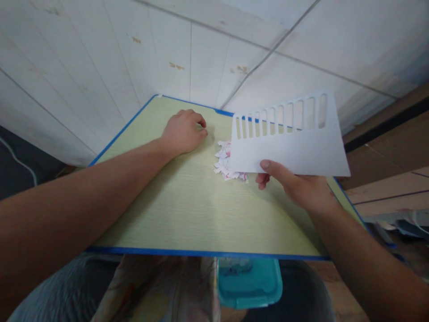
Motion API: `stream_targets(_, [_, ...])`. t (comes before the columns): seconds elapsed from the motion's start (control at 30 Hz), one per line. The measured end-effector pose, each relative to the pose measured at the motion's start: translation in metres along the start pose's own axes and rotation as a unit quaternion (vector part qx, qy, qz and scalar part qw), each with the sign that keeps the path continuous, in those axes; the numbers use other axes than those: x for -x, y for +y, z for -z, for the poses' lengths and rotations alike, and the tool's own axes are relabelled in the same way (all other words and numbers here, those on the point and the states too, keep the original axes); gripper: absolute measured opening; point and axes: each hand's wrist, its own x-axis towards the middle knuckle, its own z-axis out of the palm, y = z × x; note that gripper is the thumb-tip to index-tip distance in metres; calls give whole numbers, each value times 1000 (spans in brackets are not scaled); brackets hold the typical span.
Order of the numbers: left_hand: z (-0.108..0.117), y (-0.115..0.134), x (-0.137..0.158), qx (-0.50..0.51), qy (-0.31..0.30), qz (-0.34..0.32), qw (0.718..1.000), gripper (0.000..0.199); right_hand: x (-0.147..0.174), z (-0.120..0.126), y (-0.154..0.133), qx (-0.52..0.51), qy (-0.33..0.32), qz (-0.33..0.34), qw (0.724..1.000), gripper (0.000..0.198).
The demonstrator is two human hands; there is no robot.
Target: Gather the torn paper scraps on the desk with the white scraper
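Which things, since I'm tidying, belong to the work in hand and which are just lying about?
Seemingly in use:
flat white sheet with a row of slots, in the right hand
torn white-and-pink paper scraps, on the pale green, blue-edged tabletop

Probably just about:
teal plastic tub, below the near edge
thin grey cable, beyond the far edge
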Motion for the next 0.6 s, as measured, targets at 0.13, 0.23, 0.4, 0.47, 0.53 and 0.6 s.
stream_targets(0.13, [-1, 0, 0, -1, 1, 1, 1000, 33, -1, 3, 7, 30, 33, -33, 998, 48])
stream_targets(0.23, [-4, -2, -1, 3, 12, -4, 1000, 30, -3, 6, 15, 17, 76, -50, 996, 44])
stream_targets(0.4, [-6, -4, -2, 3, 20, -10, 1000, 27, -4, 7, 14, -3, 45, -22, 999, 44])
stream_targets(0.47, [-5, -4, -2, 2, 18, -9, 1000, 26, -2, 4, 10, 2, 4, 5, 1000, 46])
stream_targets(0.53, [-4, -3, -1, -2, 17, -10, 1000, 25, 0, 1, 8, 12, -28, 28, 999, 46])
stream_targets(0.6, [-3, -2, -1, -6, 14, -11, 1000, 25, 0, -1, 9, 24, -38, 39, 998, 49])
